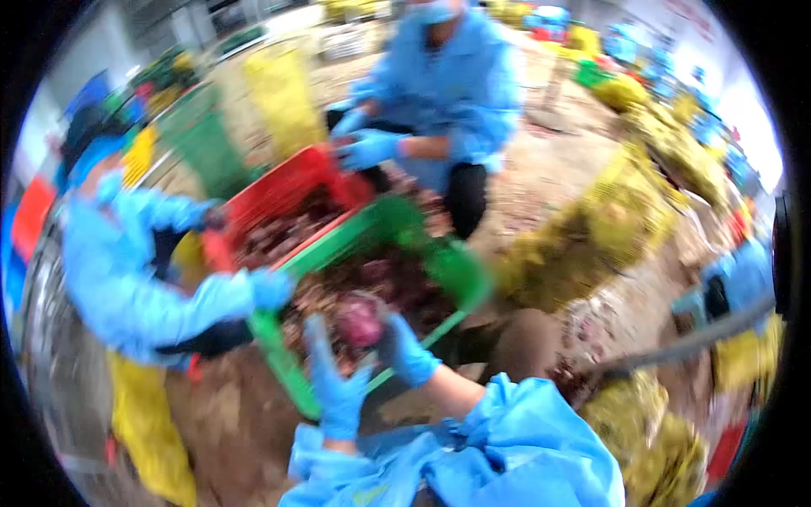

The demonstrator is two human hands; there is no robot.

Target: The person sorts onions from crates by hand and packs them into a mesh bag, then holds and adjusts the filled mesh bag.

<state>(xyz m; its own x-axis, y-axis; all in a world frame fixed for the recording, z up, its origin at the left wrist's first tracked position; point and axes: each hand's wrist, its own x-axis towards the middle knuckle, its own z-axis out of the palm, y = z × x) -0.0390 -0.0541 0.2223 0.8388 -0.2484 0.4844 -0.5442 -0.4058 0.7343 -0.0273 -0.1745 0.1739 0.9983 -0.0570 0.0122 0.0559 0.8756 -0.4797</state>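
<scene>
Fingers [315,336] of the left hand [340,390] spread upward at the near side of the green crate [460,275]; rightward, between both hands, a roundish purple bulb [359,321] shows over the crate, long axis and direction unclear; I cannot tell whether the right hand [407,351] grips it.

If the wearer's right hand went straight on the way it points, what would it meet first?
The right hand would probably meet the purple-red onion just by its fingertips; blur hides whether they already touch.
</scene>
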